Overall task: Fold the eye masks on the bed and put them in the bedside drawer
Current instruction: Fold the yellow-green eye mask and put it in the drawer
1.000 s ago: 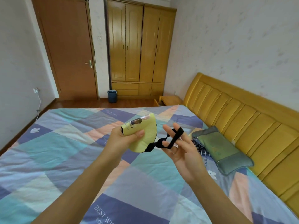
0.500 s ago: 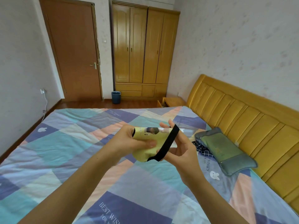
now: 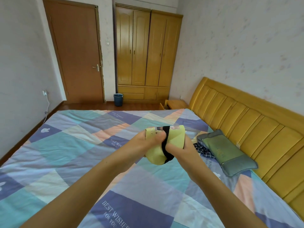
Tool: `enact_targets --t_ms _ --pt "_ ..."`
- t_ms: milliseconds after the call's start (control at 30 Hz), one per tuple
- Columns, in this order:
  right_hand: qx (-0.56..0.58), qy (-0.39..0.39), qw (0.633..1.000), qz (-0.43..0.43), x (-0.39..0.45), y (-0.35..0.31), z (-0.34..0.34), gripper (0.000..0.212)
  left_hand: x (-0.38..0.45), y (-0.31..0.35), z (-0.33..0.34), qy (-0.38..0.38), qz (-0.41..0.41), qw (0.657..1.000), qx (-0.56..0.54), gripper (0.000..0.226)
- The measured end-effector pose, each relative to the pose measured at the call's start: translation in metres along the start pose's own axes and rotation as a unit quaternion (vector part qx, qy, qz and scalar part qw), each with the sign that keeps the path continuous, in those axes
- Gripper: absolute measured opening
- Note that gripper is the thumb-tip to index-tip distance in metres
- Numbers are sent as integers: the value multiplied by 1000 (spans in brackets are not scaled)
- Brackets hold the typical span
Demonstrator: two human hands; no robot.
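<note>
A folded yellow eye mask (image 3: pixel 174 137) is held in the air above the middle of the bed (image 3: pixel 69 155), clear of the patchwork cover. A black strap (image 3: pixel 165 145) is wrapped round the mask, running from its top edge down across the front to its lower edge, where it bunches at the bottom. The mask is gripped by both hands. The left hand (image 3: pixel 146 143) is curled round the mask's left part, with the thumb pressed on the front just beside the strap. The right hand (image 3: pixel 182 149) is closed round the mask's right part, its thumb laid against the strap and the other fingers hidden behind the mask. A small printed pattern is seen along the mask's upper edge, too small to be read.

Near the head end of the bed, toward its right edge, a grey-green pillow (image 3: pixel 228 152) is laid close to the yellow padded headboard (image 3: pixel 246 122). A dark checked piece of cloth (image 3: pixel 202 149) is partly tucked beside the pillow's left side. Beyond the far corner of the bed, beside the headboard, a wooden bedside cabinet (image 3: pixel 176 104) is seen with its drawer (image 3: pixel 162 106) pulled out. Farther off, a blue bin (image 3: pixel 118 99) stands on the floor in front of a wooden wardrobe (image 3: pixel 146 53), with a brown door (image 3: pixel 75 51) to its left.
</note>
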State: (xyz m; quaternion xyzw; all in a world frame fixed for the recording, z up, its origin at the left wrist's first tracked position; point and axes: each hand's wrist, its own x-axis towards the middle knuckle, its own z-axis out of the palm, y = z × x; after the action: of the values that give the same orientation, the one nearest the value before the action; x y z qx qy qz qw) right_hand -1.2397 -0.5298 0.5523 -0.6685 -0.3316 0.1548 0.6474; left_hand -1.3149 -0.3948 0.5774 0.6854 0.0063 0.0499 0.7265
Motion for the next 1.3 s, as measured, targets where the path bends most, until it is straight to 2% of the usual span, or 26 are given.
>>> enact_targets --t_ms 33,100,133,200,267,367,433,533,633,733,833,933,1000,1100,1167,1300 --pt "-2 -36 999 4 -3 -4 -1 39 -1 0 0 5 8 1000 0 14" --pt "9 -114 993 15 -10 -14 -3 43 -5 1 1 22 17 1000 2 36" --pt "9 -145 989 17 -13 -19 -5 48 -8 3 2 32 20 999 10 39" --pt "1 -187 982 9 -19 -24 -8 55 -12 3 8 60 19 998 25 32" --pt "8 -168 986 -3 -25 -23 -8 54 -17 5 14 116 24 993 28 17" --pt "34 17 999 -35 -39 -18 -12 53 -25 11 19 181 48 982 9 11" --pt "-13 73 990 -118 -49 -23 -20 47 -33 19 23 198 55 979 -4 6" --pt "-143 3 959 -243 -68 -41 -33 51 -47 25 33 208 46 977 -8 10" --pt "-184 -74 930 -310 -86 -52 -35 49 -61 26 50 217 35 975 -19 28" --pt "-182 -102 924 -320 -101 -56 -34 42 -79 26 71 200 37 979 -34 33" --pt "-145 -95 932 -319 -117 -55 -34 33 -97 23 87 202 42 978 -41 37" --pt "-113 -83 930 -341 -131 -53 -31 34 -120 21 99 217 23 976 22 45" --pt "-104 -78 925 -357 -136 -52 -27 35 -138 23 101 247 46 962 103 43" --pt "-96 -80 922 -366 -140 -55 -14 35 -174 34 91 280 123 918 251 35" --pt "-90 -89 924 -360 -140 -58 0 34 -199 39 74 304 134 886 322 28" --pt "-82 -118 924 -354 -139 -71 44 35 -256 45 42 367 113 851 358 19"
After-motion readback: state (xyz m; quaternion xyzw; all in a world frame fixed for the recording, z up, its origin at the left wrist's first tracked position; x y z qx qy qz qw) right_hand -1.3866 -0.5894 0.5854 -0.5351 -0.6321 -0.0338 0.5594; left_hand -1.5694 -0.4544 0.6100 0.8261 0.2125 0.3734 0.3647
